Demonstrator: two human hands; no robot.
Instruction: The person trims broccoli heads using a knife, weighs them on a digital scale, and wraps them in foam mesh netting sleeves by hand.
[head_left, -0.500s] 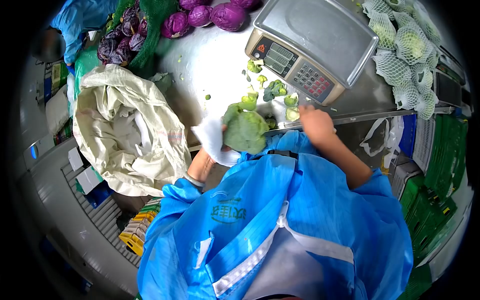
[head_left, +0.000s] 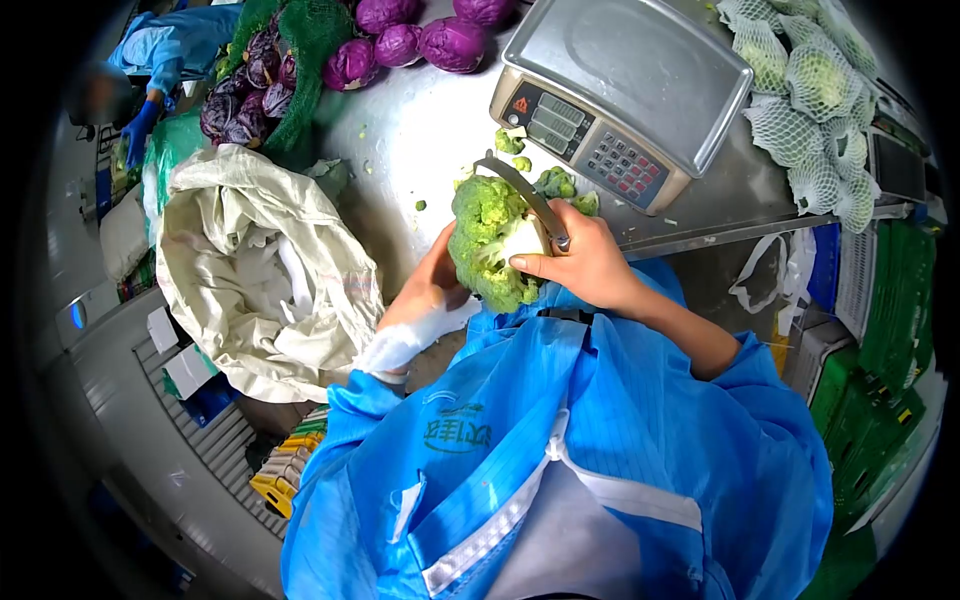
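Note:
A broccoli head point(head_left: 483, 232) is held in front of me, tilted so that its pale cut stem faces right. My left hand point(head_left: 428, 283) is wrapped round its left side, with white foam netting point(head_left: 408, 338) about the wrist. A curved knife point(head_left: 532, 194) is gripped in my right hand point(head_left: 588, 258), its blade reaching up and left over the broccoli; the thumb lies against the stem. Small broccoli pieces point(head_left: 555, 182) lie on the metal table point(head_left: 400, 130) just beyond.
A scale point(head_left: 610, 110) stands at the back. Purple cabbages point(head_left: 455, 45) lie behind, with more in green netting point(head_left: 310, 75). Net-wrapped vegetables point(head_left: 822, 85) are at right. An open sack point(head_left: 205, 325) stands left. A co-worker's blue sleeve point(head_left: 180, 40) and gloved hand show upper left.
The broccoli has turned so its stem faces right. My right hand has come over from the table's edge to the stem, and the knife now shows in it. The foam netting has slid onto my left wrist.

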